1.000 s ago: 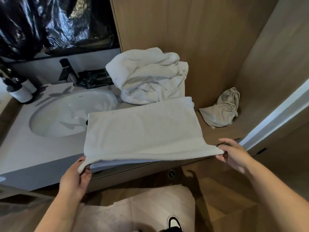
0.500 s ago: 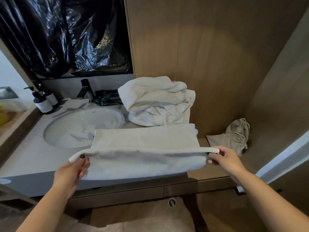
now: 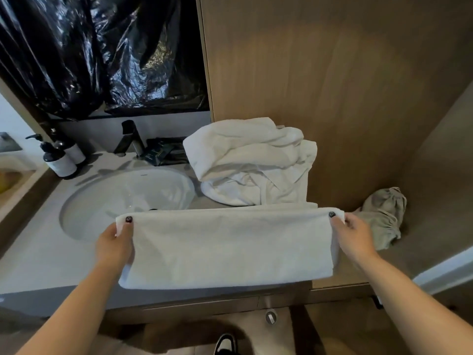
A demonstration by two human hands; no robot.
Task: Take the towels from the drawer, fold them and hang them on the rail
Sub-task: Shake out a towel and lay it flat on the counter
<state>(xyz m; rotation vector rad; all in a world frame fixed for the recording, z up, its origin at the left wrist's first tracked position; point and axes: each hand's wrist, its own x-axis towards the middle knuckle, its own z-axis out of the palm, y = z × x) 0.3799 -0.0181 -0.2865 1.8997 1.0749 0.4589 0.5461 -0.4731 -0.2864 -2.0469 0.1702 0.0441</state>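
Mid-fold: my left hand (image 3: 115, 245) and right hand (image 3: 354, 238) each pinch an end of the white terry towel (image 3: 227, 248), thumbs clamped on its top edge, cloth spanning between them over the grey stone counter (image 3: 30, 267). Next, probably another fold, edges aligned. Crumpled white towel pile (image 3: 252, 162) beyond my fingers; round white basin (image 3: 122, 198) beyond left. No rail in view.

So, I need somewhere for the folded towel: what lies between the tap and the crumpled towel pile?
Head view: a dark packet lies between tap and towel pile.
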